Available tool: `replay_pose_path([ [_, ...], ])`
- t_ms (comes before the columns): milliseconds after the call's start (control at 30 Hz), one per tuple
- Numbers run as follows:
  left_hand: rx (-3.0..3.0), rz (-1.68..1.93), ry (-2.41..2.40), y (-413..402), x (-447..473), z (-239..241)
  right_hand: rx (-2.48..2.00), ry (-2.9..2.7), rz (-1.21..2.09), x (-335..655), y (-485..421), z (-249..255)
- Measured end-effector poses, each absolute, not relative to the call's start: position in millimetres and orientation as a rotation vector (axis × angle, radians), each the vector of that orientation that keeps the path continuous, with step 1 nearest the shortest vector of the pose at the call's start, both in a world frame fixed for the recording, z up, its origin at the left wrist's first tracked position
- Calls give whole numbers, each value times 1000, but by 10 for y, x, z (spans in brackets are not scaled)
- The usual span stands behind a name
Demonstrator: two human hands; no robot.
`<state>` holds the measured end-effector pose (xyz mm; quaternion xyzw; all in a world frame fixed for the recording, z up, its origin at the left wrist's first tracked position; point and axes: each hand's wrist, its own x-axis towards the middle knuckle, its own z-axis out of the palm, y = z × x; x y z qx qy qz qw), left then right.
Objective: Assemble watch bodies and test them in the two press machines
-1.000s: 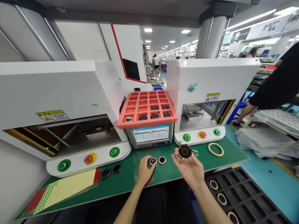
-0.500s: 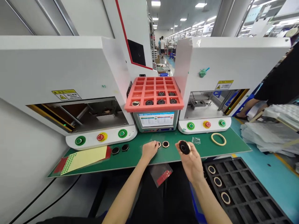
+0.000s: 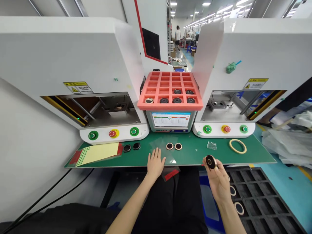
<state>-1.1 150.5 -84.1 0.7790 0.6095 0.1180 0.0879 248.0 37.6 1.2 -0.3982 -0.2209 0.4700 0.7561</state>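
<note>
My left hand [image 3: 155,164] lies palm down near the front edge of the green bench top [image 3: 190,157], fingers stretched out. In my right hand [image 3: 218,178] is a round black watch-case-like part [image 3: 211,161], gripped between thumb and fingers above the bench edge. Two round parts with pale rims and dark centres, one of them a ringed disc [image 3: 169,146], lie side by side beyond my left hand. A clear plastic bag with a red strip [image 3: 171,175] hangs at the edge beside my left hand.
A pink foam tray [image 3: 168,106] with several round parts rests above a small screen [image 3: 170,119]. White press machines flank it. A yellow sticker sheet [image 3: 99,154], two dark discs and a tape roll [image 3: 237,146] lie on the bench. A black compartment tray [image 3: 260,195] stands lower right.
My left hand has let go of the pale-rimmed disc and come back to the bench edge, opening flat. My right hand has moved right and lower with the black part. The view has shifted.
</note>
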Motion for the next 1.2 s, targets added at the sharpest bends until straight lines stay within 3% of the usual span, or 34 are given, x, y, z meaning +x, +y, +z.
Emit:
replay_pose_path([
  [233,2484,319,1521,2169,-223,-725,-987,-694,949,2493,345,-122],
  [433,2521,312,1462,2424,-81,-628,-1196,-1081,690,2550,663,-527],
  [667,2466,223,1522,2350,-226,-116,-1335,-1699,413,2655,1093,-853],
  [933,2229,12,2095,3040,-1310,683,-1365,-2007,271,2772,1176,-1026],
  [1200,2096,414,2320,4231,-2036,998,-1441,-2030,127,2720,1154,-1095],
])
